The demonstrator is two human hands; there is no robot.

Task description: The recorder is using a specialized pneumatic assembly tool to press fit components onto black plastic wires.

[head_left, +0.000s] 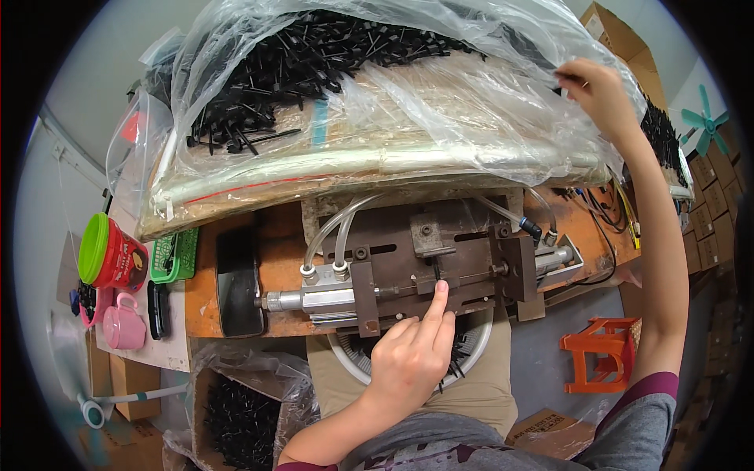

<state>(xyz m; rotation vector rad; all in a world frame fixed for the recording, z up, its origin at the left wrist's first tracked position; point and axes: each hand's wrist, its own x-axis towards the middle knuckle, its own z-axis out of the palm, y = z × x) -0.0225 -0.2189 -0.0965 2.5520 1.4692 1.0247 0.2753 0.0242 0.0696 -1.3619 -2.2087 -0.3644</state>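
My left hand (412,349) lies over the front of a dark metal clamping fixture (400,216). Its index finger is stretched out, the tip touching a small black plastic piece (437,269) in the middle of the fixture; the other fingers are curled and the thumb is hidden. Reaching up to the right, my right hand (593,90) is pinched at the edge of clear plastic sheeting (487,125). A thin black part (577,79) shows at its fingertips, too small to tell more. Many thin black plastic pieces (314,63) are heaped on the sheeting.
An air cylinder (326,302) with clear hoses (326,231) flanks the fixture. Leftward are a phone (239,282), green basket (174,255), pink cup (124,322) and red tub (118,255). A lined box of black pieces (242,420) stands below; an orange stool (601,353) is rightward.
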